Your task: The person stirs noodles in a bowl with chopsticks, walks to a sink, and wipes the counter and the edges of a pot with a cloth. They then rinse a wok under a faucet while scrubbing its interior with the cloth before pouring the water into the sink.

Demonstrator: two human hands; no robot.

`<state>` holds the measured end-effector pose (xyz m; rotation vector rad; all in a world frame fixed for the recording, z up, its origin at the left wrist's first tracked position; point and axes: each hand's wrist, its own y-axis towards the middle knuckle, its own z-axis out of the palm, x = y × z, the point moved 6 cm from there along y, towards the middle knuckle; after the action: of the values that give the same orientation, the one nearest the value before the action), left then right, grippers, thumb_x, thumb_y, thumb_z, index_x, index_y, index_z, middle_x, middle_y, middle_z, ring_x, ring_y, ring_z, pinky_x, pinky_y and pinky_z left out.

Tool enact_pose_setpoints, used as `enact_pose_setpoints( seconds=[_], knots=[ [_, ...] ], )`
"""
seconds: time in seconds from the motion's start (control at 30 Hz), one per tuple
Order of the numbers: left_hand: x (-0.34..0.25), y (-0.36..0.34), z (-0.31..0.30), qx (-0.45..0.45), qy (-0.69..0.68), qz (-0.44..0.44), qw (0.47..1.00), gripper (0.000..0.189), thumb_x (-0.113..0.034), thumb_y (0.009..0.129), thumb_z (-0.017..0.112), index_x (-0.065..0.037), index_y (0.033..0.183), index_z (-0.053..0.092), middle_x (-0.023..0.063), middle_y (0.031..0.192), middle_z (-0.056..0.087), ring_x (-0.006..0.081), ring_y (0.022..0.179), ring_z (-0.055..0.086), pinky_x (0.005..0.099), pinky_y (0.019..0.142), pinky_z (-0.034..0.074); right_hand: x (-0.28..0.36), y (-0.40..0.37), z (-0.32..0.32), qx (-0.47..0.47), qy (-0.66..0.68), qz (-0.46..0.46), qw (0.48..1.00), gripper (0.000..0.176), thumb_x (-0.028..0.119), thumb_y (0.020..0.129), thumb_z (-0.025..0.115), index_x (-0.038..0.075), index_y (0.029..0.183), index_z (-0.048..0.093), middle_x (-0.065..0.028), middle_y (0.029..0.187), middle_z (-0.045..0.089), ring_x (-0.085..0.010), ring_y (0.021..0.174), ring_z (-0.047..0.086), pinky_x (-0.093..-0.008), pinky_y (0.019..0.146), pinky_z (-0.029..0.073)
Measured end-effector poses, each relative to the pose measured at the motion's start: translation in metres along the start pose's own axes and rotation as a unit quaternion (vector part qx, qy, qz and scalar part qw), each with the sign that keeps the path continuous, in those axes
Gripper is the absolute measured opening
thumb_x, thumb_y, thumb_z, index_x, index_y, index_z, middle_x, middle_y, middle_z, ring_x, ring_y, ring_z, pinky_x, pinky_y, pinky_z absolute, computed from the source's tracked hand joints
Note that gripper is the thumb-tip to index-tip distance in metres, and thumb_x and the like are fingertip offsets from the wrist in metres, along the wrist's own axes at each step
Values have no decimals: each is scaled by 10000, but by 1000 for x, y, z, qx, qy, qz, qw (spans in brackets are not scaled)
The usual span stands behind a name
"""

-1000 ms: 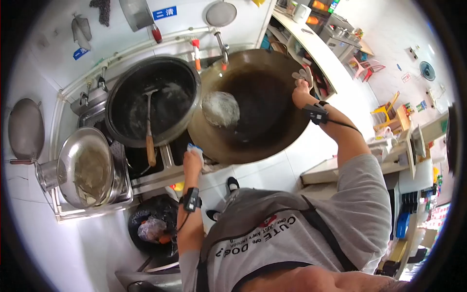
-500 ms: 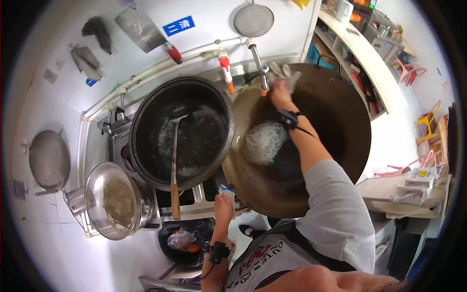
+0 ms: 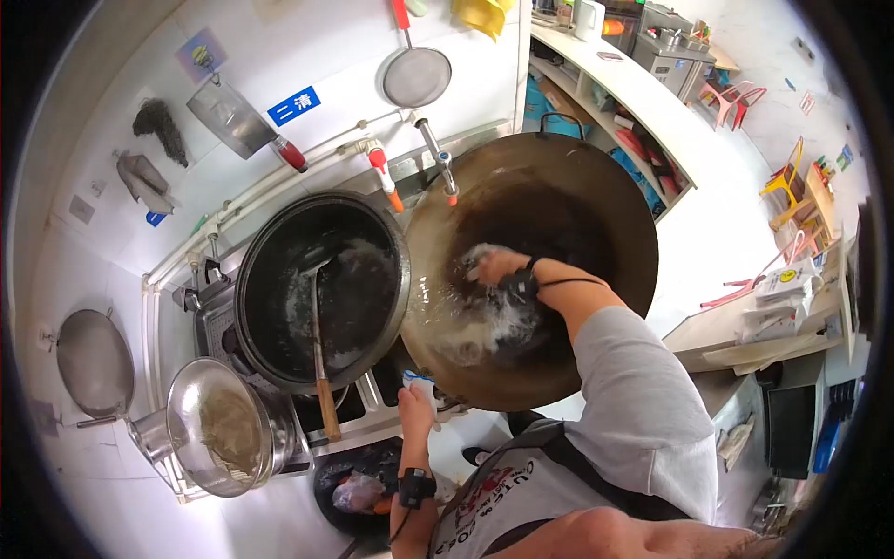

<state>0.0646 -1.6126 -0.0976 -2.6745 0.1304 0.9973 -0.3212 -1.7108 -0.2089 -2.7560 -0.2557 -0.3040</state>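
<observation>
2 woks sit side by side on the stove (image 3: 372,396). The brown wok (image 3: 596,196) is at the stove's right end, tilted up toward the tiled wall, with foamy water (image 3: 475,321) pooled in its lower left part. The right hand (image 3: 494,265) is down inside this wok, fingers pressed into the foam; the suds hide its grip, so I cannot tell whether it is closed on anything. The left hand (image 3: 416,402) is at the wok's near rim, at the stove's front edge, its grip clamped on a blue-and-white cloth (image 3: 419,380) wrapped over the rim. A tap (image 3: 438,158) reaches out from the wall above the wok's far left rim. Just left, touching rims, is the black wok (image 3: 279,279), with a wooden-handled spatula (image 3: 318,363) lying in it, handle toward the front edge. A steel bowl (image 3: 186,401) stands at the stove's left end, and a bin with a black bag (image 3: 358,480) is on the floor below.
</observation>
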Motion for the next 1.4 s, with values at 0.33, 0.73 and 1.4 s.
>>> enact_pose_setpoints(
  seconds=[0.33,0.73,1.4],
  knots=[
    [7,2,6,12,-6,-15,1000,376,-290,930,361,71,926,467,342,939,540,486,900,517,521,780,403,-67,-106,-270,-78,-450,81,886,194,171,797,571,205,977,635,33,981,609,-210,910,520,-318,692,475],
    [0,3,3,-20,-39,21,999,385,-278,932,363,79,883,496,325,935,550,465,908,531,506,783,408,70,-282,-136,432,-242,39,868,117,94,725,563,52,817,624,-145,761,584,-317,782,592,-464,601,446],
    [-8,-4,-5,-11,-6,-21,1000,390,-285,932,354,83,897,478,337,886,564,477,862,544,519,756,418,16,-49,-49,-168,-358,7,918,442,179,752,552,81,1182,523,-83,1116,536,-277,980,528,-312,835,400]
  ],
)
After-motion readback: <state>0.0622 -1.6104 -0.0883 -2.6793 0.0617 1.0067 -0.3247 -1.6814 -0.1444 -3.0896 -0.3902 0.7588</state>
